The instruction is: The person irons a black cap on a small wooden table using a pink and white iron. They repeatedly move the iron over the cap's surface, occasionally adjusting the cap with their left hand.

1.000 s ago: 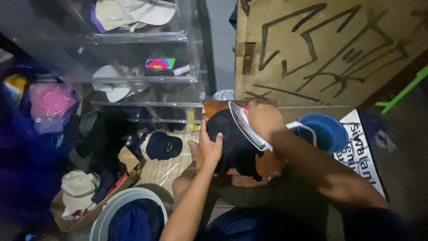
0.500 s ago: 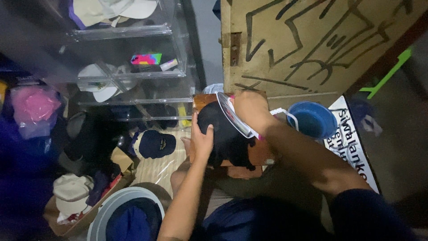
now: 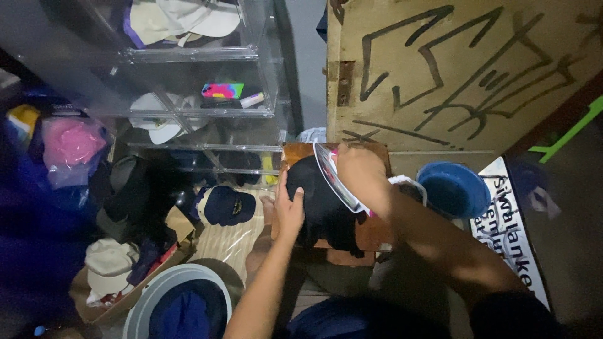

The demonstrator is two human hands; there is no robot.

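Hands first, seen from your head camera: your left hand (image 3: 290, 210) lies flat, fingers spread, on the left edge of a black cloth garment (image 3: 326, 204), pressing rather than gripping it. Your right hand (image 3: 358, 168) is clenched around the top of a flat iron with a pale sole edge (image 3: 336, 179), which is tilted on the right side of that garment. The garment is spread over a brown wooden board (image 3: 370, 232) at the centre. Right of it sits a round blue plastic bowl (image 3: 453, 189). Left, a dark navy cap (image 3: 228, 205) rests beside clear acrylic shelves (image 3: 251, 113). Near you stands a grey round bucket (image 3: 147, 301).
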